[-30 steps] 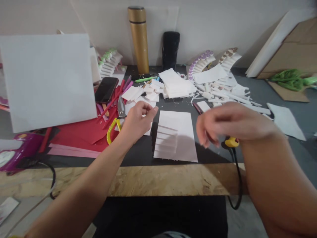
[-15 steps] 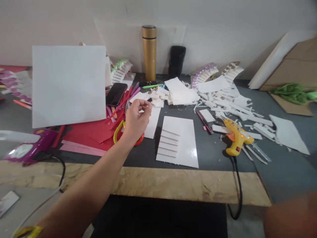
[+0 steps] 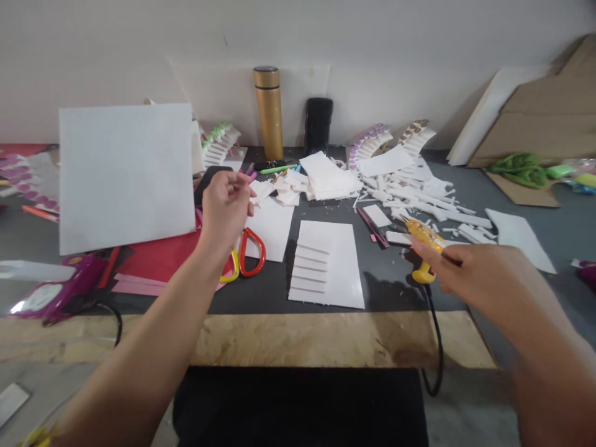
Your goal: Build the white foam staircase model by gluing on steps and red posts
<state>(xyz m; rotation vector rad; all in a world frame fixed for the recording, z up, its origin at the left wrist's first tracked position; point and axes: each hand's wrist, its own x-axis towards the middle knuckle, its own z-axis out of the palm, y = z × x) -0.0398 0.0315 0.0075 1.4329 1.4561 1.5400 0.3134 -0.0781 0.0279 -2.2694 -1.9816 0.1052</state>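
Observation:
My left hand (image 3: 226, 208) is closed in a pinch above the coloured sticks and scissors; whatever is between its fingertips, if anything, is too small or hidden to name. Below and right of its wrist lie scissors with red and yellow handles (image 3: 260, 262). My right hand (image 3: 460, 268) has its fingers around the yellow hot glue gun (image 3: 427, 234), hiding part of its body. Between my hands lies a white board (image 3: 343, 264) with several thin parallel strips (image 3: 311, 268) fixed along its left side.
A purple-handled cutter (image 3: 372, 228) and white foam scraps (image 3: 419, 197) lie behind the glue gun. A gold flask (image 3: 269, 118) and a black case (image 3: 318, 126) stand by the wall. On the left are a large white sheet (image 3: 125, 177) and a purple glue gun (image 3: 69, 287).
My right hand has come in from the lower right edge onto the yellow glue gun. My left hand has shifted left, uncovering more of the scissors. The view has turned slightly right.

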